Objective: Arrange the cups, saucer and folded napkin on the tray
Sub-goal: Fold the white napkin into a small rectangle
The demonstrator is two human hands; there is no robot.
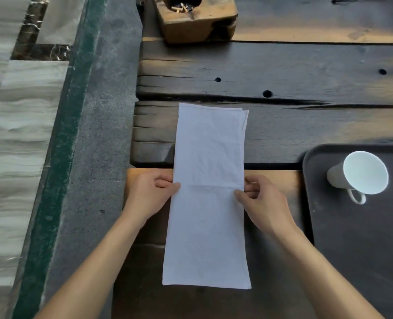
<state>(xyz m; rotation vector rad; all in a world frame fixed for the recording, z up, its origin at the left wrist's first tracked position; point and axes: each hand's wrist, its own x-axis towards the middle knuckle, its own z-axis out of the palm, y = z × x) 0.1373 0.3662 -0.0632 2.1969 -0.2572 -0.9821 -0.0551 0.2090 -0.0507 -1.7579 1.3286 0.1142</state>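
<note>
A white napkin, folded into a long strip, lies lengthwise on the dark wooden table. My left hand pinches its left edge at mid-length. On the opposite edge, at the same height, my right hand pinches the cloth too. A faint crease crosses the napkin between the two hands. At the right, a dark tray holds one white cup with its handle toward me. No saucer is in view.
A wooden ashtray with cigarette butts stands at the far edge of the table. The table's left edge runs beside a grey stone curb and a pale tiled floor.
</note>
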